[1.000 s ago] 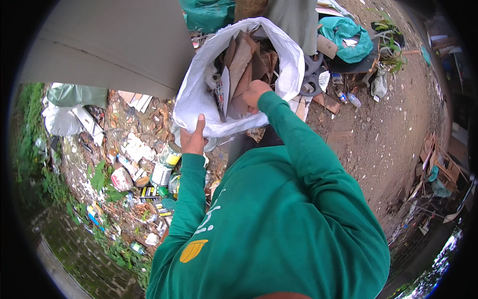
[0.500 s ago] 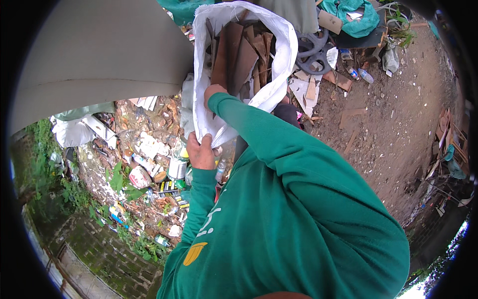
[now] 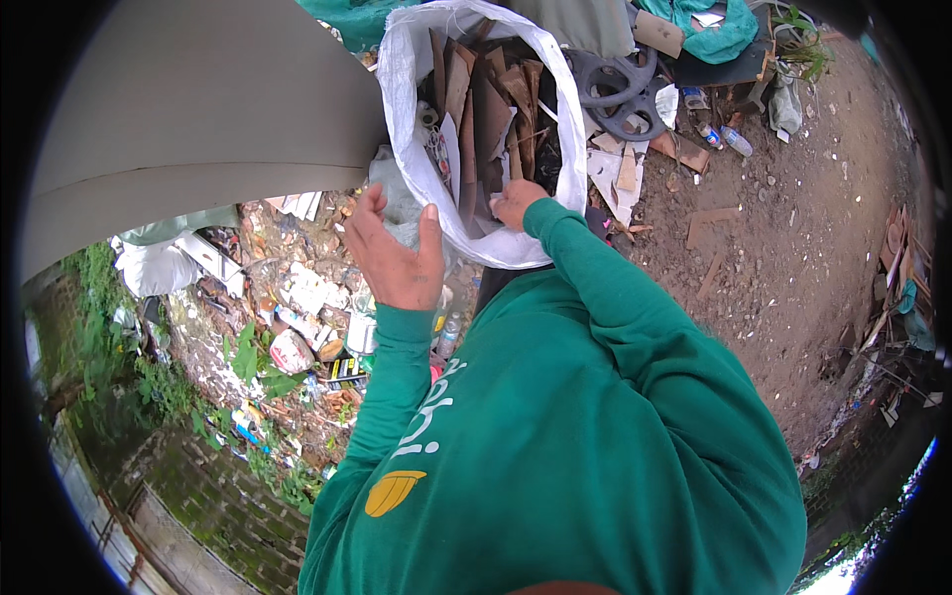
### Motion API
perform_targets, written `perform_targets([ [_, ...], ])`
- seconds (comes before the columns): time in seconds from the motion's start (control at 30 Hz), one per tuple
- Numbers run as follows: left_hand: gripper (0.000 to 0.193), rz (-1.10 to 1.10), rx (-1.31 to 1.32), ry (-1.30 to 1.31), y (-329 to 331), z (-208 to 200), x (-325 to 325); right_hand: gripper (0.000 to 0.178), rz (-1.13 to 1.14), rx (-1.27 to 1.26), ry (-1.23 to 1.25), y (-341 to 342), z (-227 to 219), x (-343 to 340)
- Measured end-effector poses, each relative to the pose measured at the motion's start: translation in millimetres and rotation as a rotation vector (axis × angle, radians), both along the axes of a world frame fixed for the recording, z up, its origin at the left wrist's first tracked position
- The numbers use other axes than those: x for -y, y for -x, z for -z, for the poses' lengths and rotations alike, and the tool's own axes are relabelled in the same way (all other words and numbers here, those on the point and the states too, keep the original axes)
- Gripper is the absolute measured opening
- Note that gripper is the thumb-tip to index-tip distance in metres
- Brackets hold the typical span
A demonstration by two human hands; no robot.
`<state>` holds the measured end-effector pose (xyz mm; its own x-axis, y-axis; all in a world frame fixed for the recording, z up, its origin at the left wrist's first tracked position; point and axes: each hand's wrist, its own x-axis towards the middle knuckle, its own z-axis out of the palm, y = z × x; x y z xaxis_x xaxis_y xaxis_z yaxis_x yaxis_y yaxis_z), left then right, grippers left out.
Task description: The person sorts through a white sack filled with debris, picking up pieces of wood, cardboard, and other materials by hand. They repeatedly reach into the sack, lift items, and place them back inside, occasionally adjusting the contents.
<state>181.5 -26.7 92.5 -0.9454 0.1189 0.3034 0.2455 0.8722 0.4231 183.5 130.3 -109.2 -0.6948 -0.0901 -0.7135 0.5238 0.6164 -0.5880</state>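
A white woven sack stands with its mouth wide apart in front of me. Inside it, flat brown cardboard pieces are packed upright. My right hand reaches over the near rim into the sack, its fingers curled in beside the cardboard; what they hold, if anything, is hidden. Just outside the sack's left rim, my left hand is raised with thumb and fingers spread, holding nothing.
A large grey panel fills the upper left. Mixed litter with bottles and cans covers the ground at left. Grey plastic wheel-like parts and a teal bag lie at the far right of the sack. Bare dirt ground stretches right.
My left hand has let go of the sack's rim and spread its fingers. My right hand has moved right, from the sack's left side to the near right. The cardboard inside has shifted.
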Motion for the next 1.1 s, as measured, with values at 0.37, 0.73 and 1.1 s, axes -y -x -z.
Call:
perform_targets([
  [0.37, 0.029, 0.629, 0.445, 0.662, 43, 70, -71, 0.047, 0.405, 0.078, 0.001, 21, 41, -8],
  [0.73, 0.032, 1.089, 0.513, 1.307, 112, 197, -90, 0.061, 0.159, -0.070, 0.301, -5, 83, 49],
  [1.1, 0.066, 0.592, 0.582, 1.511, 149, 186, 27, 0.065, -0.720, 0.261, -0.239, -11, 19, -3],
])
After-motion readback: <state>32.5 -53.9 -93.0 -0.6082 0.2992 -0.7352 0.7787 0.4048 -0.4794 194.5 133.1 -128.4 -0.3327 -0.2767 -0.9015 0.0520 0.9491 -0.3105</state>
